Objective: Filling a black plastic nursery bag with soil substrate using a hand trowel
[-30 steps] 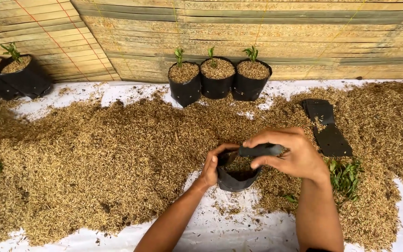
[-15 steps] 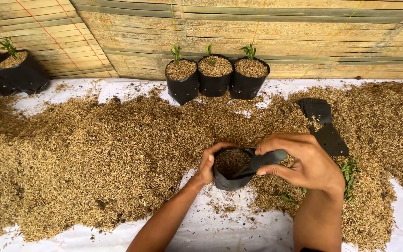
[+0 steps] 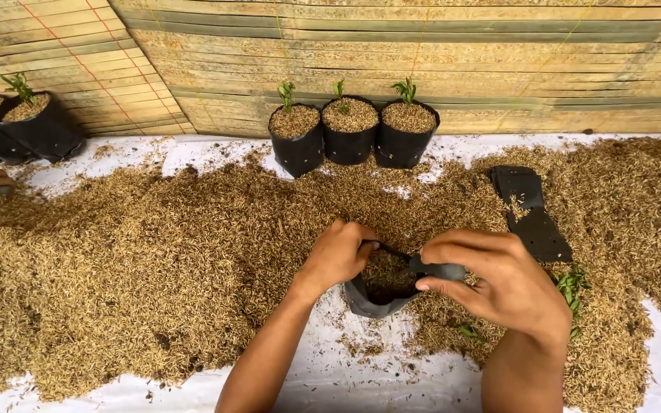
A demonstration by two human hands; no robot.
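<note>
Presently: husk litter [image 3: 154, 260] spread over white sheet [image 3: 361, 375], unchanged. Three filled black seedling bags [image 3: 350, 134] stand against the bamboo wall [image 3: 422, 53], as before. Small black grow bag [image 3: 376, 294], part-filled, now sits lower and nearer. Left hand [image 3: 334, 256] grips its left rim; right hand [image 3: 499, 283], fingers pinched, holds the right rim, shifted rightward.

Both forearms are bare from the near edge of the view up to the wrists, with no sleeves, gloves, watch or bands showing. The left hand [image 3: 336, 258] and right hand [image 3: 503, 284] are bare too, with no rings visible on the fingers. The right forearm looks broader in view than the slimmer left one.
</note>
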